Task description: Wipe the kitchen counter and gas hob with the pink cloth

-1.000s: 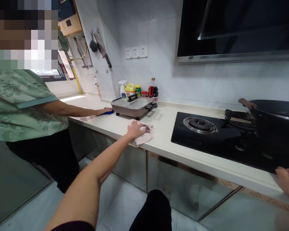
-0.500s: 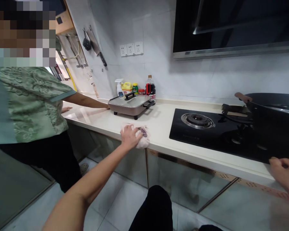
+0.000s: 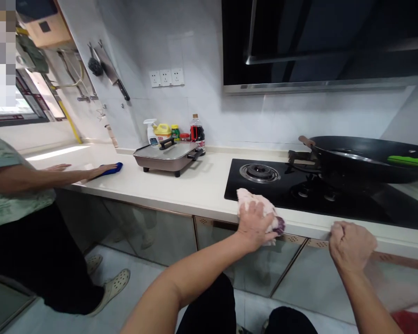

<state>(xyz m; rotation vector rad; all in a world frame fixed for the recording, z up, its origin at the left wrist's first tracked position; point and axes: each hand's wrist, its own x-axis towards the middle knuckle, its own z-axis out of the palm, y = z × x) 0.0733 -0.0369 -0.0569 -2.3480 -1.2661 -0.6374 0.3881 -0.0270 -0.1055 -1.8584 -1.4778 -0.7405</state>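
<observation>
My left hand (image 3: 253,226) is closed over a pale pink cloth (image 3: 256,199) with a dark purple patch. It presses the cloth on the counter's front edge, just before the near left part of the black glass hob (image 3: 237,183). Part of the cloth hangs over the edge. My right hand (image 3: 351,246) rests in a loose fist against the counter's front edge, right of the cloth, and no object shows in it. On the hob, the left burner (image 3: 260,173) is bare, and a large black wok (image 3: 362,157) stands to the right.
An electric pan (image 3: 165,155) with a glass lid stands left of the hob, with bottles (image 3: 197,132) behind it. At the left, another person's hand (image 3: 99,170) lies on a blue cloth (image 3: 114,169). A range hood (image 3: 320,46) overhangs the hob. Drawers (image 3: 237,250) lie below.
My left hand has moved right along the counter edge with the cloth. The right hand has curled into a fist. The other person's hand has left the electric pan, and a blue cloth now shows.
</observation>
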